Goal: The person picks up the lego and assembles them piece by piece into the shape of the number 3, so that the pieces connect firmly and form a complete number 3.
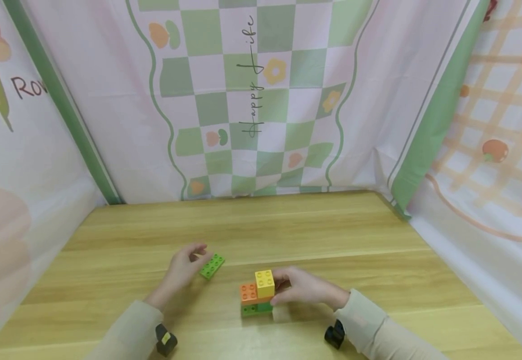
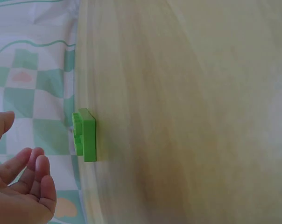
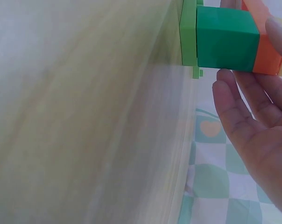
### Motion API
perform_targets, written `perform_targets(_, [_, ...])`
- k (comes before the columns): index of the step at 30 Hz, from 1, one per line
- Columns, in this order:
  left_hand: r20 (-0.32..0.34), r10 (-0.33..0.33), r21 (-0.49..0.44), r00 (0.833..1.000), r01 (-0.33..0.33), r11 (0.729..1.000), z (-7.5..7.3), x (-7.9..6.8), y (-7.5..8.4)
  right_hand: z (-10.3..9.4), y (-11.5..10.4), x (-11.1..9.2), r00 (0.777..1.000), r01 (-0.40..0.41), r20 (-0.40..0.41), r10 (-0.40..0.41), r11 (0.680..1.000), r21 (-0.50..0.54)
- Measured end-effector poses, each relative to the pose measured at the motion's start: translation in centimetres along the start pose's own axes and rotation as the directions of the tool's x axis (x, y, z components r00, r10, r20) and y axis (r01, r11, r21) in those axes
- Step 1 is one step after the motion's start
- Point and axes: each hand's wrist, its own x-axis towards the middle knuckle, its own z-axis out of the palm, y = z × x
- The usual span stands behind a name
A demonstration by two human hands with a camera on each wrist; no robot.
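Note:
My right hand point(image 1: 303, 287) holds a small stack of toy building bricks from its right side, thumb in front and fingers around the far side. On top is a yellow brick point(image 1: 265, 284), above an orange brick point(image 1: 248, 294). A dark green brick point(image 3: 227, 38) lies under the orange one, on a light green base brick point(image 3: 188, 39). To the left, my left hand point(image 1: 186, 266) hovers by a loose flat light green brick point(image 1: 212, 266) lying studs up. The left wrist view shows a gap between that brick point(image 2: 88, 136) and the loosely bent fingers.
The bricks are on a wood-grain table point(image 1: 333, 235). Behind it hangs a green and white checked cloth point(image 1: 242, 90), with printed cloth at both sides. Each wrist wears a small black camera point(image 1: 165, 340).

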Motion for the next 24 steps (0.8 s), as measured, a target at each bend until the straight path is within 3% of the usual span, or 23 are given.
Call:
perform_targets(17, [0.051, -0.044, 0.065, 0.998, 0.041, 0.997, 1.1, 0.0, -0.7, 0.2, -0.4, 0.0, 1.000, -0.015, -0.014, 0.015, 1.000, -0.002])
perform_targets(24, [0.077, -0.031, 0.105, 0.997, 0.023, 0.994, 1.4, 0.2, -1.0, 0.2, -0.4, -0.1, 1.000, -0.012, -0.010, 0.012, 1.000, 0.011])
